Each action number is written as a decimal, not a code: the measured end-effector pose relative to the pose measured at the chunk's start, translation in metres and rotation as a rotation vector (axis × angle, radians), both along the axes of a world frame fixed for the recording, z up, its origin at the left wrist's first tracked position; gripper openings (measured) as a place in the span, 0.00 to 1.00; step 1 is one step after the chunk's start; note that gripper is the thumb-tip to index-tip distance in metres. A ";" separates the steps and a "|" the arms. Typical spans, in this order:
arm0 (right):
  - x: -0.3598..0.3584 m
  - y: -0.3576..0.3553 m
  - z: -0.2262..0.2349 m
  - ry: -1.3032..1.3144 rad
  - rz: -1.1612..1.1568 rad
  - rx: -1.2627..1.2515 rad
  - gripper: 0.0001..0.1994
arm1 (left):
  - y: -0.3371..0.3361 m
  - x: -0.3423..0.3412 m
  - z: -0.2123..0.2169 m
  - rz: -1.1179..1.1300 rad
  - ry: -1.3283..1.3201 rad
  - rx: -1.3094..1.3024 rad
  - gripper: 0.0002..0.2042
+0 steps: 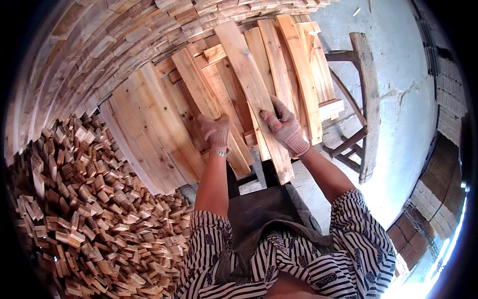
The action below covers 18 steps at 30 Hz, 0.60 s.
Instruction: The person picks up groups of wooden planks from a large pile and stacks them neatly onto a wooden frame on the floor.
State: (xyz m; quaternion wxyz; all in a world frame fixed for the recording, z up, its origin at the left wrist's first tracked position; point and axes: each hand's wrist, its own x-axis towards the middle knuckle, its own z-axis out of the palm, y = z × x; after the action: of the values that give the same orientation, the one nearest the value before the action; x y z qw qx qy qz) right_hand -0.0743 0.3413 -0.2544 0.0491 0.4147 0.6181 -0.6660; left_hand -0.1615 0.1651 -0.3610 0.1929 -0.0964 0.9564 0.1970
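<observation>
Both my hands wear pale knitted work gloves. With my right hand (284,124) I grip a long wooden plank (241,65) by its right edge, the thumb on its upper face. This plank lies slanted on top of other boards, its near end reaching toward my lap. My left hand (216,131) is closed across a second plank (191,84) farther left, fingers at one edge and thumb at the other. Between and right of my hands lie several loose planks (298,74). The fingers under the planks are hidden.
Flat boards lie side by side (147,124) at the left. A large heap of short wood offcuts (99,214) fills the lower left. Stacked timber (114,45) rises behind. A wooden trestle frame (366,104) stands at the right on the grey floor (398,99). A dark apron covers my lap.
</observation>
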 end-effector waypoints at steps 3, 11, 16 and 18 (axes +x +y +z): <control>-0.012 -0.036 0.001 0.018 0.018 -0.092 0.31 | -0.039 -0.005 0.004 -0.134 0.096 -0.118 0.27; -0.047 -0.122 -0.146 -0.148 0.350 0.132 0.42 | -0.068 -0.043 -0.020 0.038 -0.026 0.166 0.39; -0.034 -0.127 -0.155 -0.028 0.175 -0.045 0.41 | -0.089 -0.034 0.063 -0.114 0.299 0.340 0.36; -0.054 -0.116 -0.104 -0.109 0.212 -0.162 0.42 | -0.114 -0.046 0.072 -0.136 0.220 0.058 0.39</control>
State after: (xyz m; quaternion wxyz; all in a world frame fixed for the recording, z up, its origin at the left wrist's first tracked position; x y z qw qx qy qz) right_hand -0.1283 0.2257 -0.3588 0.1860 0.3772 0.5991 -0.6814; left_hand -0.2076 0.0506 -0.2886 0.1023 -0.0035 0.9700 0.2206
